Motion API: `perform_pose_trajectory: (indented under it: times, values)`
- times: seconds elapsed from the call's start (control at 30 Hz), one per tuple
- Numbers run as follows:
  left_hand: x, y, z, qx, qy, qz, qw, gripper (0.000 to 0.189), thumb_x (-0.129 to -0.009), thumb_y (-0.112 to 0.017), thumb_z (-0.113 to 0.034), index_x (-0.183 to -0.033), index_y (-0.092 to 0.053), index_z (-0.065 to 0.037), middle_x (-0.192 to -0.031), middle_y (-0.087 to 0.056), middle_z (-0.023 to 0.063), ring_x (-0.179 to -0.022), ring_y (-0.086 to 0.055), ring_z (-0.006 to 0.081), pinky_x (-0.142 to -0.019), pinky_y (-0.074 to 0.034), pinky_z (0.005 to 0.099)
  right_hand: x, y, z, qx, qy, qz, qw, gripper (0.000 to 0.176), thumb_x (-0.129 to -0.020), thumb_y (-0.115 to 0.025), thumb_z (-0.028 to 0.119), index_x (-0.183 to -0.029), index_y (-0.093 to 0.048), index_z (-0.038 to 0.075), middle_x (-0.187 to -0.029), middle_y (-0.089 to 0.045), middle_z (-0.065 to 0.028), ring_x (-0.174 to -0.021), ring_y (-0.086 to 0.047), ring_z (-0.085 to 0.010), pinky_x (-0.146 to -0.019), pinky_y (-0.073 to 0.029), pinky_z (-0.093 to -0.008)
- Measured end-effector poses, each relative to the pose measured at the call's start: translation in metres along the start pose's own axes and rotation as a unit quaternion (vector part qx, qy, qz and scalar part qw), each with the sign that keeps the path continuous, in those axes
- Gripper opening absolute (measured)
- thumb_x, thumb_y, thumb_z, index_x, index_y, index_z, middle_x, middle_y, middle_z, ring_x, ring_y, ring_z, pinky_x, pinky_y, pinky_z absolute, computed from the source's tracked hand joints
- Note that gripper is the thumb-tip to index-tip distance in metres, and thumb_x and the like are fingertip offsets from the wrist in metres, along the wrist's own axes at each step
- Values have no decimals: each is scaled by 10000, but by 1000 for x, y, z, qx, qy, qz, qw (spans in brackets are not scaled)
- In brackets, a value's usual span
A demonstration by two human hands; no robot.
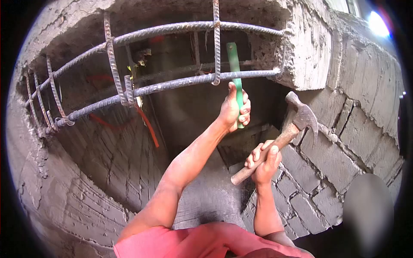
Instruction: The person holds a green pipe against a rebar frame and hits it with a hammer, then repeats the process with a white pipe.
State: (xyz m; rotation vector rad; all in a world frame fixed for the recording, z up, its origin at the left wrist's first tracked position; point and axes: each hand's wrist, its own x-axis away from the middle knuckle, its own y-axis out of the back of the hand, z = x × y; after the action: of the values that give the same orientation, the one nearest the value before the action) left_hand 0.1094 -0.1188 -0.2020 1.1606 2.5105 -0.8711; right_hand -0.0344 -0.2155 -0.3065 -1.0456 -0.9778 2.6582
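Observation:
My left hand (235, 107) is wrapped round a green flat bar (233, 58), which stands nearly upright with its top end behind the lower steel bar. In my right hand (264, 161) is a claw hammer (302, 116), gripped by its wooden handle, its metal head up and to the right. Ribbed steel bars (172, 84) cross the opening above both hands, with upright ties (217, 47) around them. The hammer head is apart from the green bar.
Broken concrete (301, 51) edges the opening at the upper right. Below it is a block wall (331, 159) with mortar joints. An orange-red strip (147, 127) hangs at the left of the opening. A blurred grey shape (368, 210) is at the lower right.

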Motion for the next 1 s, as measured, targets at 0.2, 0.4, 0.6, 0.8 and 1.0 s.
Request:
perform_pose_trajectory:
  times: [0.2, 0.4, 0.6, 0.8, 1.0]
  values:
    - [7, 0, 7, -43, -18, -19, 999, 669, -858, -357, -801, -851, -414, -135, -556, -395, -13, -359, -391, 103, -375, -405, 276, 3, 11, 4, 11, 23, -18, 1000, 439, -988, -542, 484, -981, -432, 60, -672, -483, -75, -483, -505, -166, -457, -479, -313]
    - [25, 15, 28, -283, -132, -164, 936, 595, -923, -448, -701, -885, -467, -108, -613, -442, -21, -442, -412, 68, -416, -375, 239, 12, 28, 5, 50, 42, -15, 998, 297, -990, -590, 306, -930, -440, 57, -671, -484, -74, -514, -496, -154, -493, -472, -305]
    - [49, 46, 39, -439, -160, -222, 856, 495, -1011, -450, -560, -826, -486, -102, -627, -459, -38, -482, -414, 49, -450, -362, 220, 32, 55, -4, 102, 14, -39, 994, 238, -985, -599, 264, -918, -451, 90, -701, -507, -56, -513, -525, -161, -487, -505, -328]
    - [120, 68, 108, -426, -89, -124, 892, 290, -1040, -467, -354, -916, -466, -92, -592, -424, -30, -461, -407, 66, -419, -366, 271, 31, 75, -20, 221, 10, -65, 973, 263, -947, -645, 172, -1118, -508, 28, -761, -516, -10, -534, -537, -124, -515, -498, -298]
    - [189, 45, 136, -503, 126, 43, 854, 436, -1016, -476, -463, -940, -535, -38, -661, -539, 130, -592, -564, 279, -607, -468, 427, 28, 111, -35, 286, -17, -33, 957, 706, -779, -823, 305, -1316, -508, -29, -918, -592, -15, -745, -549, -100, -691, -472, -258]
